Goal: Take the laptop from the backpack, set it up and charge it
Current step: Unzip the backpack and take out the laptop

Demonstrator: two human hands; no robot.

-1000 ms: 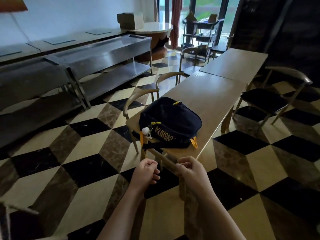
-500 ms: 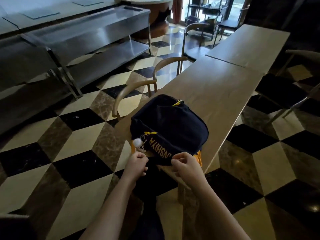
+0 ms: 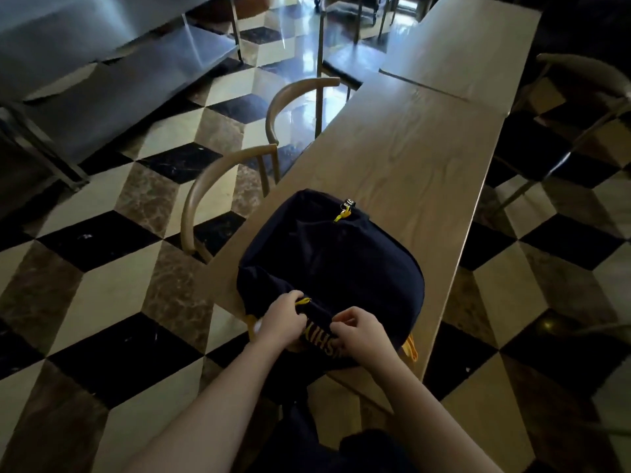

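A dark navy backpack [image 3: 336,264] with yellow lettering and yellow zipper pulls lies flat on the near end of a long wooden table [image 3: 409,148]. My left hand [image 3: 281,319] pinches a yellow zipper pull [image 3: 302,301] at the backpack's near edge. Just to its right, my right hand [image 3: 358,331] grips the fabric of the same near edge. A second yellow pull [image 3: 343,213] sits at the far edge of the bag. The bag is zipped shut and no laptop shows.
Two curved wooden chairs [image 3: 218,186] stand along the table's left side, and another chair [image 3: 587,73] is at the right. A metal shelf unit [image 3: 112,63] runs along the far left. The floor is checkered black and cream tile.
I have moved closer to the table. Both hands came up from below the table edge onto the backpack's near edge, the left one taking the zipper pull.
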